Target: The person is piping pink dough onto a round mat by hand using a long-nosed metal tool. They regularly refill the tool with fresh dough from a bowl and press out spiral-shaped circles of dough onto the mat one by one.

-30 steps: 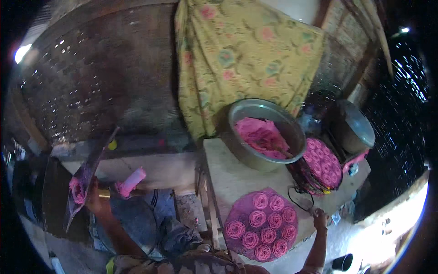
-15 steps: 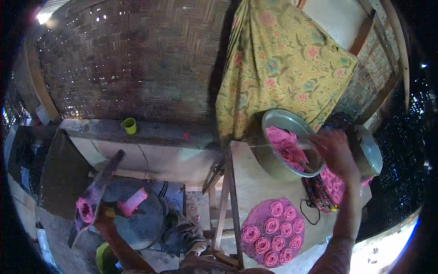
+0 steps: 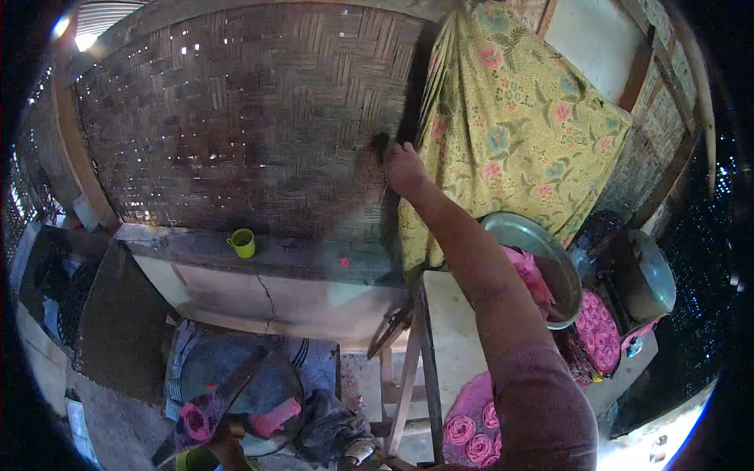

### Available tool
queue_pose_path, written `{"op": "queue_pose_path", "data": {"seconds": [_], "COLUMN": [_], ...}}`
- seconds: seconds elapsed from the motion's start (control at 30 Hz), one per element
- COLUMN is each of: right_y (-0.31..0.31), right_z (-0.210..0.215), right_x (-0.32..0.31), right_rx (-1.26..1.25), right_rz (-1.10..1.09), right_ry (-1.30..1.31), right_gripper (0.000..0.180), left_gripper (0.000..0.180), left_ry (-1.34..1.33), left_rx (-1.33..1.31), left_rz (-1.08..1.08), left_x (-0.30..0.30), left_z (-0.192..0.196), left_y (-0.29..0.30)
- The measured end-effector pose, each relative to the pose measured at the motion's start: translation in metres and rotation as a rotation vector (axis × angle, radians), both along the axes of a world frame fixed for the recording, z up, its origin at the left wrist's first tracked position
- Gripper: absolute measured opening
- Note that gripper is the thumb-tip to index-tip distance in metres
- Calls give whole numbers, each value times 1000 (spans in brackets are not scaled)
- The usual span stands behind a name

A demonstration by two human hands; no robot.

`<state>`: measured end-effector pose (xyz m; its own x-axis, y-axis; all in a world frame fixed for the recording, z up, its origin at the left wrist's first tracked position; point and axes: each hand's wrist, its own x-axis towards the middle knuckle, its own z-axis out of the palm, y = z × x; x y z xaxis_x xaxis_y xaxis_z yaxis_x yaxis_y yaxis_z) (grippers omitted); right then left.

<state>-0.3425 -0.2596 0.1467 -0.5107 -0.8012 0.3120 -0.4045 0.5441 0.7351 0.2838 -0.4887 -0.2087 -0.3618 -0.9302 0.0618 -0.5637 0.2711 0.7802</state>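
At the lower left, my left hand (image 3: 228, 449), mostly cut off by the lower edge, is closed around a long dark wooden press (image 3: 236, 386). Pink dough shows in the round opening of the press, and a pink cylinder (image 3: 276, 418) sticks out on its other side. My right arm stretches up across the middle, and my right hand (image 3: 406, 169) is closed in front of the woven wall, beside the yellow floral cloth (image 3: 510, 118). A dark, blurred thing (image 3: 381, 146) is at its fingertips, with a faint pale smear below; what I hold is unclear.
A metal pot (image 3: 572, 275) with pink dough stands on the table at right, partly behind my arm. Pink rosettes lie on a round pink sheet (image 3: 463, 404) and on a stack (image 3: 598, 330). A green mug (image 3: 243, 243) sits on the ledge; a large round lid (image 3: 259, 369) lies below.
My right hand has swung from beside the pot up and left to the wall. My left hand and the press have dropped lower and to the right. The view has shifted slightly.
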Motion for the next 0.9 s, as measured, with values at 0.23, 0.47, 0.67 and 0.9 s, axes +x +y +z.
{"op": "queue_pose_path", "data": {"seconds": [0.23,0.47,0.67,0.9], "right_y": [-31,4,190,514], "right_z": [-10,14,80,-122], "right_x": [-41,-6,50,50], "right_rx": [-65,-79,-477,-243], "right_rz": [38,248,62,-668], "right_ry": [-109,-38,-516,-1113], "right_gripper": [24,32,32,32], "left_gripper": [33,34,35,37], "left_ry": [-61,-81,-72,-73], "left_rx": [14,-55,-125,-180], "left_rz": [9,-64,-166,-330], "left_x": [-18,-63,-138,-224], "left_z": [-1,13,29,49], "left_y": [7,-3,-12,10]}}
